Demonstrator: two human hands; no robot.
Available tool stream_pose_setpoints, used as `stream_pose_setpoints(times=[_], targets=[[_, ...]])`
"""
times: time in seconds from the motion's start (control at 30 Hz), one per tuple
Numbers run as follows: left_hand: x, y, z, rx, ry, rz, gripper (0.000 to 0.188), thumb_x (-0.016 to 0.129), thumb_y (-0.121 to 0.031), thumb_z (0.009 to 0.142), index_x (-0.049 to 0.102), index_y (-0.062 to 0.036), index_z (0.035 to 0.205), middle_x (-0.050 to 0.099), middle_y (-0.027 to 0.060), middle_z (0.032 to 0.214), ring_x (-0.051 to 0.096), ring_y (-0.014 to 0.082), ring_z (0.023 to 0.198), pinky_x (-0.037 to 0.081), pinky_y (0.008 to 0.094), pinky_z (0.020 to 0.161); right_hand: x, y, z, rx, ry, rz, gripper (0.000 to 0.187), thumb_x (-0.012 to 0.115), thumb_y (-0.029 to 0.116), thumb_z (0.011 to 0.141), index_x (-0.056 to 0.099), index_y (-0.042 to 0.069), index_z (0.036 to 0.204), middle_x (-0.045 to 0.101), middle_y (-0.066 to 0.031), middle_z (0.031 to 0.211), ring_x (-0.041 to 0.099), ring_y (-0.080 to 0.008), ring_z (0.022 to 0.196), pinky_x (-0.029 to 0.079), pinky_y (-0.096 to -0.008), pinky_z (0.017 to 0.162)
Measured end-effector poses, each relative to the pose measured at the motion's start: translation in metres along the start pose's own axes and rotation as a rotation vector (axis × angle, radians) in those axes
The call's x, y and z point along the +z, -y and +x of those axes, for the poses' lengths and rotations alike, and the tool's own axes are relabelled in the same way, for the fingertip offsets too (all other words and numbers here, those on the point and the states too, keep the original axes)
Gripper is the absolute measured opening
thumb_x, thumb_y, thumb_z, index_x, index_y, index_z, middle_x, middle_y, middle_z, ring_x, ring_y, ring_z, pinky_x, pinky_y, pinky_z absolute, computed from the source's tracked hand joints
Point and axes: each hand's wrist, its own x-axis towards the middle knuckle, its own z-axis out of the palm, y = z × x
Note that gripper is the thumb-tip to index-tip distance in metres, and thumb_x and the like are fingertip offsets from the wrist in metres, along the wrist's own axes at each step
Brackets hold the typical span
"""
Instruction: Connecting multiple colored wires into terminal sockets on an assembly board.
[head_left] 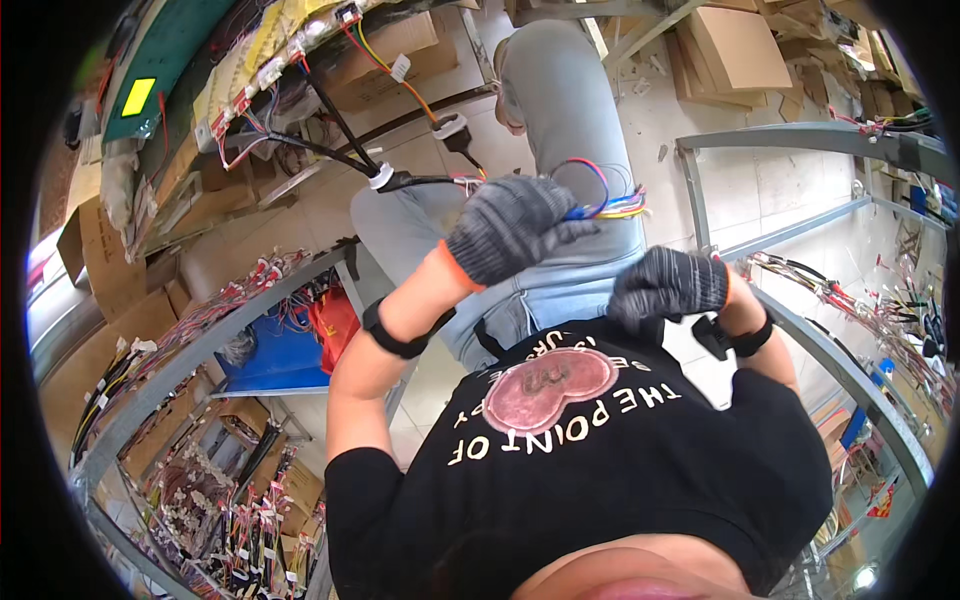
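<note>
Above my lap, my left hand (pixel 515 228), in a dark grey knit glove with an orange cuff, is closed round a bundle of coloured wires (pixel 622 208). Blue, yellow, white and pink strands stick out to its right, one bent up in a loop. On its other side runs a black sleeved cable (pixel 415 182) with a white collar (pixel 381 177), leading up to the bench. My right hand (pixel 668 288), gloved alike, is curled in front of my black shirt, apart from the wires. Its fingertips are turned away, so anything in them is hidden.
A bench edge with a yellow-taped wiring board (pixel 265 75) lies at the upper left. A black plug with a white collar (pixel 452 128) hangs from it. Metal racks with wire harnesses (pixel 225 525) flank me. Cardboard boxes (pixel 735 50) stand at the upper right.
</note>
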Motion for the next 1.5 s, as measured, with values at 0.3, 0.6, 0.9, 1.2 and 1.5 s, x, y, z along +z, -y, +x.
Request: stream_pose_setpoints(times=[0.3, 0.6, 0.9, 1.2, 1.5], targets=[[-0.067, -0.008, -0.034, 0.228, -0.014, 0.223, 0.023, 0.067, -0.031, 0.070, 0.056, -0.0120, 0.062, 0.046, 0.0054, 0.056, 0.053, 0.0255, 0.056, 0.042, 0.0403, 0.052, -0.038, 0.037, 0.046, -0.852, -1.064, -0.878, 0.030, 0.046, 0.025, 0.097, 0.063, 0.002, 0.107, 0.066, -0.0171, 0.103, 0.061, -0.0317, 0.100, 0.041, -0.0416, 0.094], [-0.027, 0.014, -0.056, 0.029, 0.017, 0.322, 0.020, 0.063, -0.031, 0.075, 0.060, -0.0120, 0.071, 0.054, 0.0064, 0.064, 0.059, 0.0254, 0.065, 0.047, 0.0396, 0.061, -0.058, 0.072, 0.164, -0.677, -0.116, 0.641, 0.033, 0.056, 0.024, 0.096, 0.056, 0.001, 0.120, 0.064, -0.0106, 0.098, 0.062, -0.0189, 0.080, 0.051, -0.0310, 0.073], [-0.020, 0.030, -0.058, -0.274, 0.070, 0.170, 0.031, 0.058, -0.034, 0.086, 0.062, -0.0032, 0.087, 0.060, 0.0159, 0.076, 0.060, 0.0336, 0.072, 0.048, 0.0425, 0.066, -0.086, 0.111, 0.193, -0.641, -0.594, 0.851, 0.022, 0.055, 0.013, 0.096, 0.057, -0.002, 0.112, 0.067, -0.0145, 0.097, 0.067, -0.0193, 0.079, 0.057, -0.0337, 0.075], [-0.022, 0.037, -0.053, -0.417, -0.142, 0.070, 0.024, 0.062, -0.024, 0.085, 0.065, -0.0021, 0.095, 0.064, 0.0175, 0.082, 0.061, 0.0352, 0.077, 0.048, 0.0436, 0.070, -0.102, 0.132, 0.209, -0.841, -0.626, 0.783, 0.021, 0.054, 0.010, 0.096, 0.057, -0.002, 0.113, 0.068, -0.0165, 0.096, 0.068, -0.0221, 0.080, 0.058, -0.0365, 0.077], [-0.010, 0.044, -0.049, -0.357, -0.423, -0.056, 0.024, 0.067, -0.017, 0.082, 0.062, 0.0010, 0.097, 0.064, 0.0172, 0.086, 0.062, 0.0343, 0.080, 0.049, 0.0417, 0.071, -0.100, 0.136, 0.229, -0.929, -0.637, 0.919, 0.017, 0.054, 0.009, 0.095, 0.056, -0.006, 0.103, 0.068, -0.0200, 0.095, 0.069, -0.0261, 0.082, 0.058, -0.0353, 0.075]])
